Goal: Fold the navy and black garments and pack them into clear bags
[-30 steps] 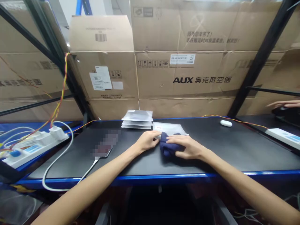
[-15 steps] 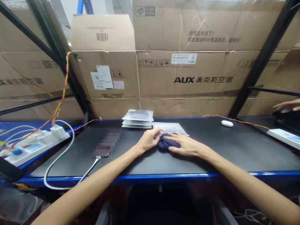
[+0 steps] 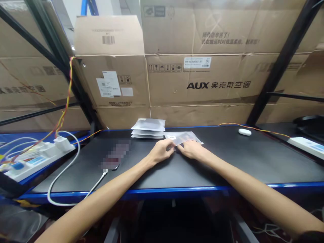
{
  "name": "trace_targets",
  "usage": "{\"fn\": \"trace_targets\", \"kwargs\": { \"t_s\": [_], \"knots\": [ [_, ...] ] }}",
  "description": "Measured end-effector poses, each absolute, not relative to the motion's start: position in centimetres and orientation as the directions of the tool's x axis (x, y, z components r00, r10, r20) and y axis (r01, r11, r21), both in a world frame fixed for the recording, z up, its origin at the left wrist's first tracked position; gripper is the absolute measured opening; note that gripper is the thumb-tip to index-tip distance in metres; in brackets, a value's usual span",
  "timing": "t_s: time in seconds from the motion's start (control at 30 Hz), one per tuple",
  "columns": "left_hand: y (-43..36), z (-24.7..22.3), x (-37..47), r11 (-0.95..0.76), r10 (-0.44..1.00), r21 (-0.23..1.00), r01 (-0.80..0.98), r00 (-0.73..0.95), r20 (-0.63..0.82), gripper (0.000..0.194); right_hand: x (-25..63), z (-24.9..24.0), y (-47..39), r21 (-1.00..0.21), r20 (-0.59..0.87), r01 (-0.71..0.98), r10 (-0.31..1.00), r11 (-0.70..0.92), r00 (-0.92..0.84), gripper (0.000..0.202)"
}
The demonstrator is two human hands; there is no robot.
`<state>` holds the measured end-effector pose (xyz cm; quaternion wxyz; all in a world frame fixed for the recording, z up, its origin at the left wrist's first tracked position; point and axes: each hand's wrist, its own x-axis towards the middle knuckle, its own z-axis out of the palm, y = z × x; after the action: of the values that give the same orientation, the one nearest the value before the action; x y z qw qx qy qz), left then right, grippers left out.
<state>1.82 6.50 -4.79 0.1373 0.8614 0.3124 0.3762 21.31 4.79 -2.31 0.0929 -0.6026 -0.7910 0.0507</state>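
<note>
Pinching near edge of clear bag (image 3: 184,137): left hand (image 3: 160,152), right hand (image 3: 190,150); both grips closed on it

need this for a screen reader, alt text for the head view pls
Both hands, left hand and right hand, pinch the near edge of a clear plastic bag on a black worktop. Stacked bags and cardboard boxes sit behind.

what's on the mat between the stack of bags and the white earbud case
In the head view, one flat clear bag that both hands touch; beyond it, bare black mat.
</note>
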Motion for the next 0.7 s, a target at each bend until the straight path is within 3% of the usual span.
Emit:
{"fn": "trace_targets", "kwargs": {
  "t_s": [0.13, 0.37, 0.57, 0.7],
  "knots": [
    [6.5, -4.6, 1.8, -0.761, 0.649, 0.476, 0.442, 0.518, 0.557, 0.016, 21.1, -1.8, 3.9, -0.182, 0.084, 0.958, 0.974, 0.222, -0.210, 0.059],
    [6.5, -4.4, 1.6, -0.749, 0.663, 0.494, 0.443, 0.502, 0.555, 0.012, 23.0, -1.2, 2.5, -0.159, 0.020, 0.885, 0.898, 0.438, -0.440, 0.056],
    [6.4, -4.5, 1.6, -0.773, 0.634, 0.453, 0.444, 0.521, 0.572, 0.017, 21.4, -2.1, 4.3, -0.102, 0.027, 0.939, 0.945, 0.328, -0.327, 0.049],
    [6.5, -4.5, 1.6, -0.761, 0.648, 0.463, 0.455, 0.505, 0.570, 0.017, 20.9, -2.3, 4.5, -0.117, 0.059, 0.958, 0.965, 0.261, -0.256, 0.061]
  ]
}}
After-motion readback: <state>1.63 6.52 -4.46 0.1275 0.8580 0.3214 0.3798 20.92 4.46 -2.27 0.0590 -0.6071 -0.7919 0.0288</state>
